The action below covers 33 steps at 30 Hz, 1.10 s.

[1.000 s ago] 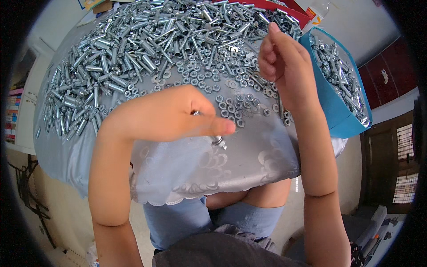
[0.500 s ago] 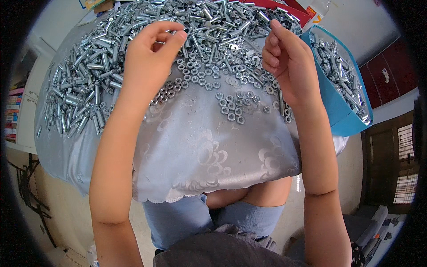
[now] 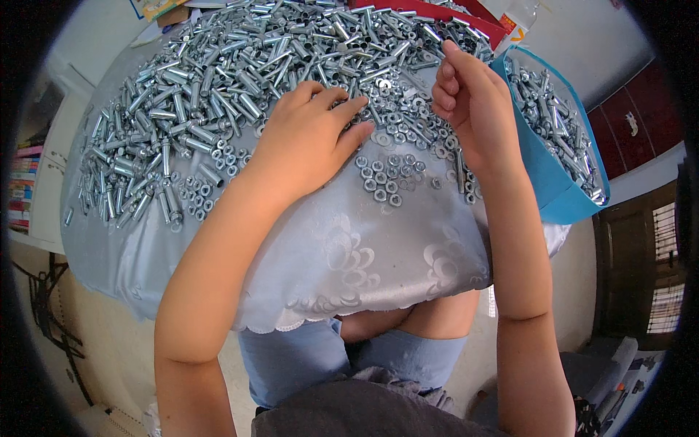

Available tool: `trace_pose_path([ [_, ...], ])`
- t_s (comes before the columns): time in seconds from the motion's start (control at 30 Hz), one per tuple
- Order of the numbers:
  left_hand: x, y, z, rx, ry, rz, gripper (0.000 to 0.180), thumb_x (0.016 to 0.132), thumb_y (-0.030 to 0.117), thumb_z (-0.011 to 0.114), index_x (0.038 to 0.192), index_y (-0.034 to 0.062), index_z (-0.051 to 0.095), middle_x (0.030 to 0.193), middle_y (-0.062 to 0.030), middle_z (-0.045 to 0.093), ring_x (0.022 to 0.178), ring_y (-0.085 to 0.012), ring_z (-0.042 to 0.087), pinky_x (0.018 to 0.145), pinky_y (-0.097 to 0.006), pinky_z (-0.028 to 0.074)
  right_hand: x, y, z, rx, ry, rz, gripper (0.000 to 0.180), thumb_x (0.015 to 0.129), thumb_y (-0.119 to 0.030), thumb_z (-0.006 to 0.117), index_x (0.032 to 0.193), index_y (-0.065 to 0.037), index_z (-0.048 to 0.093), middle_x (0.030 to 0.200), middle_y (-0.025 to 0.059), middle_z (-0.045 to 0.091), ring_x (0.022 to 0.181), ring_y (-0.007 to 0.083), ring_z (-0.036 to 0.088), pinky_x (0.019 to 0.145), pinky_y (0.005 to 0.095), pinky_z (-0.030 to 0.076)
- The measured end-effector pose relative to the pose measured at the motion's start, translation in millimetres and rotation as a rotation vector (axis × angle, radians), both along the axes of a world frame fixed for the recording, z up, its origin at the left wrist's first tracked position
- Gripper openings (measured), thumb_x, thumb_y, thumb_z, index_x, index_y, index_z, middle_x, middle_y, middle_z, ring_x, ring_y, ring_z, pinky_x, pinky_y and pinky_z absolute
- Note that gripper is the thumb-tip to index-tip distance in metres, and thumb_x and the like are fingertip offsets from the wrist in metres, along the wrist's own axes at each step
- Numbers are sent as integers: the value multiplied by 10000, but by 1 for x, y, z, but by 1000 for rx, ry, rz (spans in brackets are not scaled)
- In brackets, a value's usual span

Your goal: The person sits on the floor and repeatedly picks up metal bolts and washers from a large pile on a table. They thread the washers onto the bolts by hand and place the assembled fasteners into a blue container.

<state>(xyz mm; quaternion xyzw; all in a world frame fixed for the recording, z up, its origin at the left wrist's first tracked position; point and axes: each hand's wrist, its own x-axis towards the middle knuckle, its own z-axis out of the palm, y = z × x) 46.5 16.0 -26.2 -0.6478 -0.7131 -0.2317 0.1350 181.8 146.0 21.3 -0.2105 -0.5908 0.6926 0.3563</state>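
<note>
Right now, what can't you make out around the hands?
Head view only:
- Right hand: curled fingers hide whatever it holds.
- Left hand: palm covers the nuts and sleeves beneath it.
- Blue bin: its depth is hidden by its own wall.
- Bottle: cut off by the top edge.

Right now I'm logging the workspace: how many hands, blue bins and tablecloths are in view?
Hands: 2, the left hand and the right hand
Blue bin of metal parts: 1
Pale tablecloth: 1
Total: 4
</note>
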Motion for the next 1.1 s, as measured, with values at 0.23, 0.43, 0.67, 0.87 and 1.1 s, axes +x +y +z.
trace_pose_path([
  [0.23,-10,-7,6,-57,-43,-20,219,821,148,510,995,42,591,970,-82,595,935,-267,491,835,-351,397,1,12,-3,60,-85,-48,262,843,-257,548,686,-53,499,607,-20,430,533,74,393,476,209,306],
  [0.43,-13,-4,1,-10,-46,-41,200,825,119,493,964,2,576,958,-92,584,939,-264,490,844,-354,390,9,14,-5,945,-700,-144,259,706,-243,658,774,6,639,680,130,604,616,213,576,620,299,457],
  [0.67,0,-5,-3,-31,-64,-19,272,834,144,496,1021,-45,552,1059,-152,541,1068,-283,433,922,-359,342,18,32,-11,1009,-694,-280,212,729,-181,599,849,-8,630,738,134,623,670,241,597,650,312,463],
  [0.87,1,-7,-4,-77,-164,-3,363,841,233,505,1061,-54,535,1162,-170,499,1113,-313,397,971,-368,291,15,43,-10,905,-599,-355,222,757,-190,583,866,0,621,751,132,625,696,231,599,665,303,460],
  [1.1,2,-9,-4,-138,-332,38,359,848,250,511,1075,-26,545,1180,-150,489,1131,-308,376,973,-365,281,6,48,-20,941,-366,-373,184,786,-164,575,872,-9,625,733,98,617,680,159,572,642,273,445],
])
